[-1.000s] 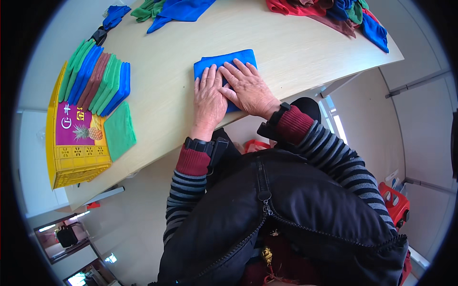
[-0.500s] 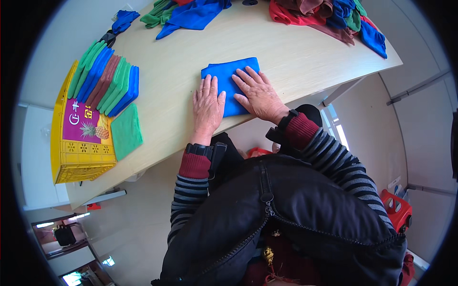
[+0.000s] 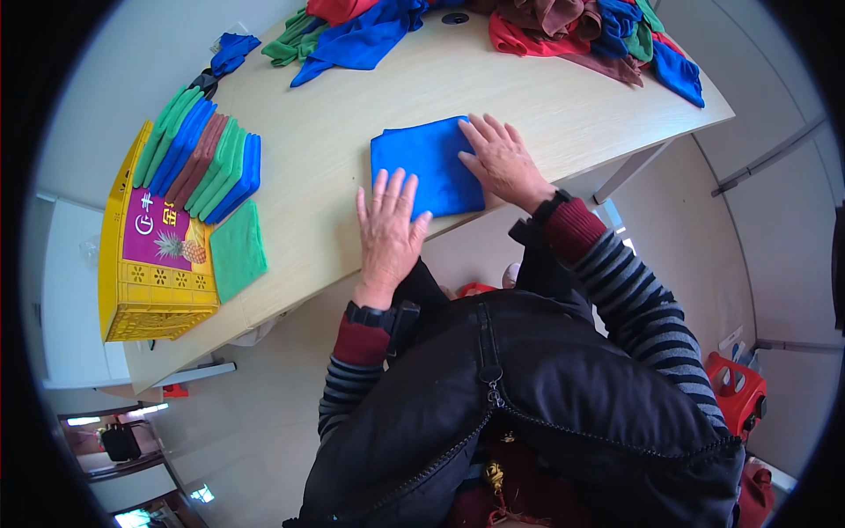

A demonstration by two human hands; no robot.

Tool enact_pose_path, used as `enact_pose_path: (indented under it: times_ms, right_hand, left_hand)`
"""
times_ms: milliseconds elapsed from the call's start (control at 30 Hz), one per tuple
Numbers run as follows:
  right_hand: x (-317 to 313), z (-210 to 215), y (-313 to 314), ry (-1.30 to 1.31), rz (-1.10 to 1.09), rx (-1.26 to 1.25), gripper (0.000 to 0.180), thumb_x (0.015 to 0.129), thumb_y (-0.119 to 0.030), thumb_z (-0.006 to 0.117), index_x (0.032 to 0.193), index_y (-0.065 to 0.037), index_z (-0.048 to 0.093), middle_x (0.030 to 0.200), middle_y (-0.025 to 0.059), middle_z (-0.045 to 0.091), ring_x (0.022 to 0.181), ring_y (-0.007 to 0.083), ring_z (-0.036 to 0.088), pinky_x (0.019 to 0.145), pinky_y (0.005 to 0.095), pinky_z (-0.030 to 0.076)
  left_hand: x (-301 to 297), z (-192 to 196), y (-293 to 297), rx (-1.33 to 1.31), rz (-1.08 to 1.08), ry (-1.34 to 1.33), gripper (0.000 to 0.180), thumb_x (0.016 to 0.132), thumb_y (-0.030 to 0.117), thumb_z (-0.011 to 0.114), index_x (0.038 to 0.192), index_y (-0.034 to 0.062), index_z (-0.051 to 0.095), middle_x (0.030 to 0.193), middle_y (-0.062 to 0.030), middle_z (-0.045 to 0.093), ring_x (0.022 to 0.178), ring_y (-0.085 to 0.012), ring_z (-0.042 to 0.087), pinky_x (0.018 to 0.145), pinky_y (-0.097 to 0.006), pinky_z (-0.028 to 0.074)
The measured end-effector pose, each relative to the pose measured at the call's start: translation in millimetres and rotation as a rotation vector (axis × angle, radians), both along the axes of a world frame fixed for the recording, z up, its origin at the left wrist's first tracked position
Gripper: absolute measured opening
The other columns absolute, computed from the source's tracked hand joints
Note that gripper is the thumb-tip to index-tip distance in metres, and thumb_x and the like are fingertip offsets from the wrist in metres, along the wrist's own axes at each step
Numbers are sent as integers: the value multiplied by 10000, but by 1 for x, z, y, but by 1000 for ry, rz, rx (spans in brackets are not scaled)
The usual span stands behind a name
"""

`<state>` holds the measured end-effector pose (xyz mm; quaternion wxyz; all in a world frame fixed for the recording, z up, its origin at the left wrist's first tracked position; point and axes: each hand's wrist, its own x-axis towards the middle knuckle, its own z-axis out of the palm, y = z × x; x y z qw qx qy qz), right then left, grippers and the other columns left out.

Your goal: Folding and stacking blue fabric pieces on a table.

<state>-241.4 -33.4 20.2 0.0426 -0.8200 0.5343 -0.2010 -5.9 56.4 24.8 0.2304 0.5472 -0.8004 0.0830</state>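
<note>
A folded blue cloth [image 3: 424, 163] lies flat near the front edge of the table, its top edge slightly uneven at the left corner. My left hand [image 3: 388, 227], fingers spread, is over the cloth's lower left corner. At the cloth's upper right edge is my right hand [image 3: 508, 161], its fingers stretched out and only the tips overlapping the fabric. Neither hand grips anything; whether the fingertips touch the cloth or hover just above it, I cannot tell.
On the left, a yellow crate [image 3: 160, 308] holds a row of folded green, blue and brown cloths [image 3: 204, 158]. One green folded cloth [image 3: 238, 250] lies beside it. Crumpled cloths pile up at the far middle [image 3: 361, 40] and far right [image 3: 563, 31] of the table [image 3: 326, 132].
Both hands have come off the middle of the blue cloth. The left moved nearer to me, the right outward to the right. The cloth stays folded.
</note>
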Motion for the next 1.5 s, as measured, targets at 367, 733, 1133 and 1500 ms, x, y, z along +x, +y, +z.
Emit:
enact_pose_path:
  times_ms: [367,733,1133,1500]
  right_hand:
    - [16,20,-6,133,95,133,547,1014,-346,550,1449,-27,451,1370,190,558,1281,362,533,1117,482,369]
    - [54,47,33,62,212,-61,561,1014,-375,549,1435,-11,476,1415,195,538,1327,362,503,1144,517,342]
    - [118,-13,4,-49,369,41,730,1048,-583,342,1557,-61,363,1621,175,332,1528,336,257,1248,489,167]
    - [84,-12,-21,81,165,15,706,1057,-558,342,1574,-77,339,1634,151,318,1537,329,233,1255,466,164]
  left_hand:
    - [39,-8,-15,-16,-1,-111,393,953,46,564,1333,121,627,1446,-103,556,1412,-311,444,1203,-578,239]
    - [45,-33,-42,23,159,234,417,1002,152,546,1417,106,544,1512,-139,478,1435,-337,403,1183,-548,270]
    - [41,-48,-34,157,271,144,622,1054,374,445,1561,44,302,1653,-138,245,1517,-348,244,1190,-592,225]
    - [29,-30,-30,234,355,91,587,1081,380,360,1566,54,309,1651,-123,270,1515,-324,262,1204,-556,208]
